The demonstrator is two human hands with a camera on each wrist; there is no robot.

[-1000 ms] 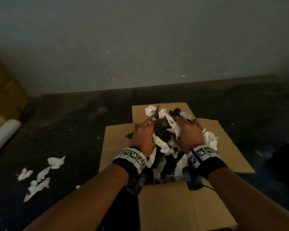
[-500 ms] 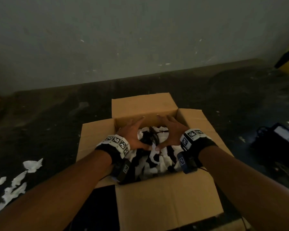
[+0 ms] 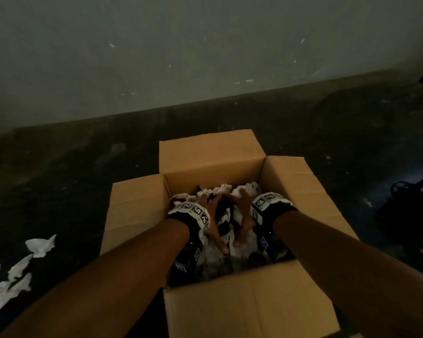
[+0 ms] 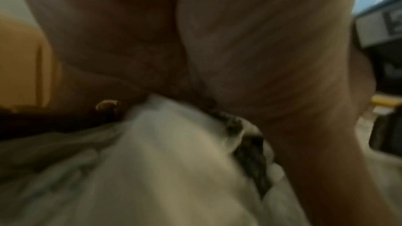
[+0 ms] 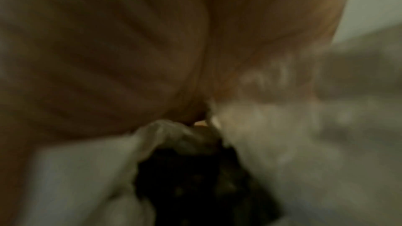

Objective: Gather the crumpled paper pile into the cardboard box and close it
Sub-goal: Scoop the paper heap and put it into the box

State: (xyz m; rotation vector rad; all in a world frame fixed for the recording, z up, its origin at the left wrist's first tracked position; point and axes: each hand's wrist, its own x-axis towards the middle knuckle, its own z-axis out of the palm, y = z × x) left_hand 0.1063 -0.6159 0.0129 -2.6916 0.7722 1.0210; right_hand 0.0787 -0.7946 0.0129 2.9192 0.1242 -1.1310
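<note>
Both hands (image 3: 227,215) flat on crumpled paper (image 3: 224,191) inside cardboard box (image 3: 213,167).

The box (image 3: 288,191) sits on the floor (image 3: 59,172) near the wall (image 3: 205,45), flaps spread out. Paper (image 3: 226,190) lies in it, with both hands on top: left hand (image 3: 214,215), right hand (image 3: 242,211). More scraps (image 3: 40,245) lie left of the box

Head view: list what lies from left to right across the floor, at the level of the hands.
Paper scraps → left flap → left hand → right hand → right flap → dark device.
</note>
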